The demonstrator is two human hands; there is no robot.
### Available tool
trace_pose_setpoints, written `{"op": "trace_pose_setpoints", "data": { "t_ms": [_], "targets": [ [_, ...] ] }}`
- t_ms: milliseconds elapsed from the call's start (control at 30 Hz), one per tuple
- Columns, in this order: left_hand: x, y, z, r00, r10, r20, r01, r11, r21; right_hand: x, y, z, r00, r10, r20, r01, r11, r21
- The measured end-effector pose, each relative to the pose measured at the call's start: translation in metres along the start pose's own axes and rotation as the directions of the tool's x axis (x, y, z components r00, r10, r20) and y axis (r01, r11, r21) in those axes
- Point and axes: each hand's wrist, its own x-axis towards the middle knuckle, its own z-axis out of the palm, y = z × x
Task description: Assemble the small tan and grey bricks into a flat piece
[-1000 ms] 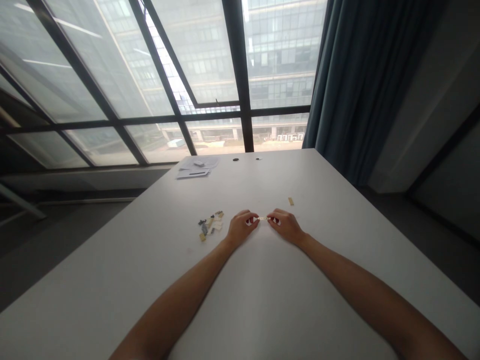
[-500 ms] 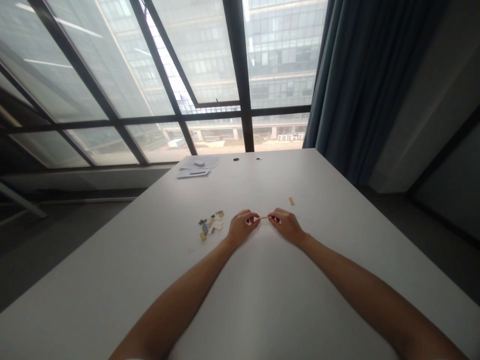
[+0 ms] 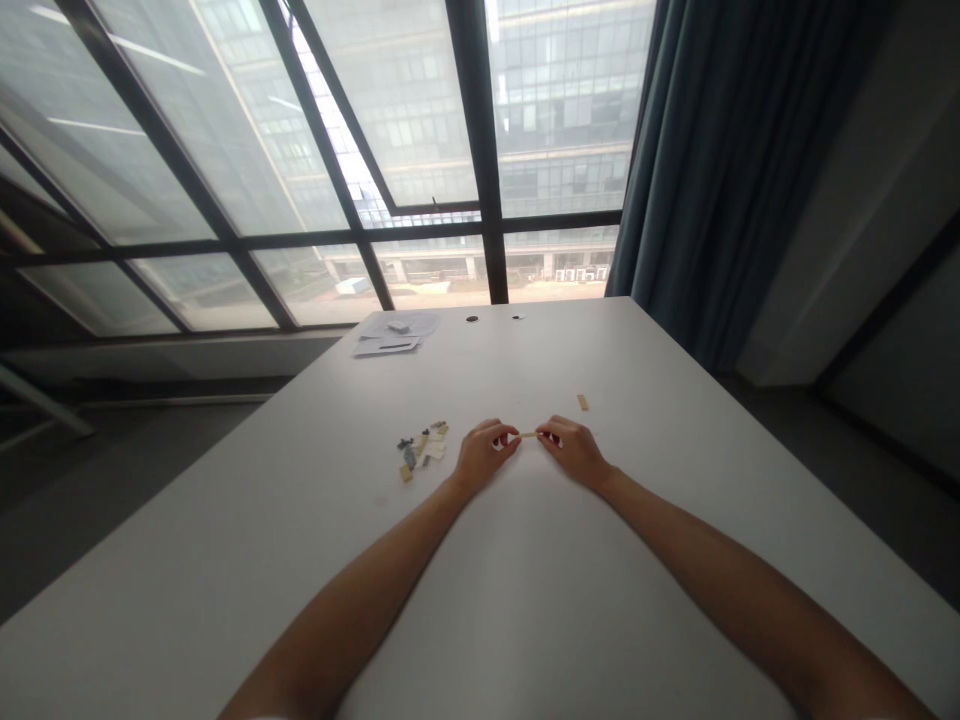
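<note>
Between my two hands is a thin tan strip, perhaps a building-block plate (image 3: 529, 435), held level just over the white table. My left hand (image 3: 484, 450) pinches its left end between thumb and fingers. The right end is pinched the same way by my right hand (image 3: 574, 450). The fingertips cover both ends, so only the middle shows. To the left of my left hand lies a loose pile of small tan, cream and grey pieces (image 3: 424, 447). Beyond my right hand, a single tan piece (image 3: 583, 402) lies flat.
Sheets of paper (image 3: 386, 345) with a small white object (image 3: 398, 327) lie at the far left of the white table (image 3: 525, 600). Two round holes (image 3: 472, 319) show near its far edge. Behind stand large windows; a blue curtain (image 3: 697, 180) hangs on the right.
</note>
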Motion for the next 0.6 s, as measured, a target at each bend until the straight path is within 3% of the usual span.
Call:
{"op": "trace_pose_setpoints", "data": {
  "t_ms": [333, 600],
  "targets": [
    [0.000, 0.003, -0.002, 1.000, 0.000, -0.011, -0.001, 1.000, -0.010, 0.004, -0.001, -0.003, 0.999, -0.004, 0.040, 0.004, 1.000, -0.005],
    [0.000, 0.000, -0.003, 1.000, -0.005, -0.005, 0.005, 1.000, -0.009, 0.021, -0.013, -0.021, 0.989, 0.024, 0.147, -0.013, 0.997, -0.077]
  ]
}}
